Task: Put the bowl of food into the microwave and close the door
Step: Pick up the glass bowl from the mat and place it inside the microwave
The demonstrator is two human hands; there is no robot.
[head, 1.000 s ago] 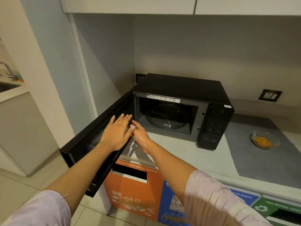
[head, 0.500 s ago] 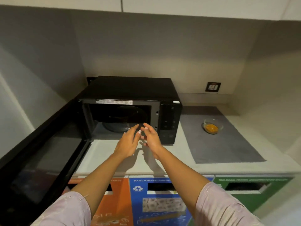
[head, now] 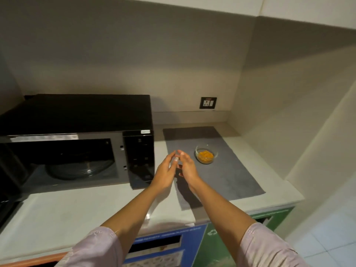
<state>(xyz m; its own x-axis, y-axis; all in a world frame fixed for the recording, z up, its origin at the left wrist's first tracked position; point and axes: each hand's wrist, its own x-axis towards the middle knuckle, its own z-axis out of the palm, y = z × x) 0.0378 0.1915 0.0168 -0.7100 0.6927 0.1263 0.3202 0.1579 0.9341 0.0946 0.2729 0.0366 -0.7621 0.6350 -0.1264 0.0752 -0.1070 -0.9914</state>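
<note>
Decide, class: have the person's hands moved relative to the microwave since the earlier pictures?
Yes. Both hands have shifted rightward: earlier at the open door, now past the microwave control panel, over the grey mat, nearing the bowl.

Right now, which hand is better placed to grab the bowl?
Right. The right hand is the nearer one to the bowl of food on the grey mat; the left hand is on the microwave side. Both are empty.
</note>
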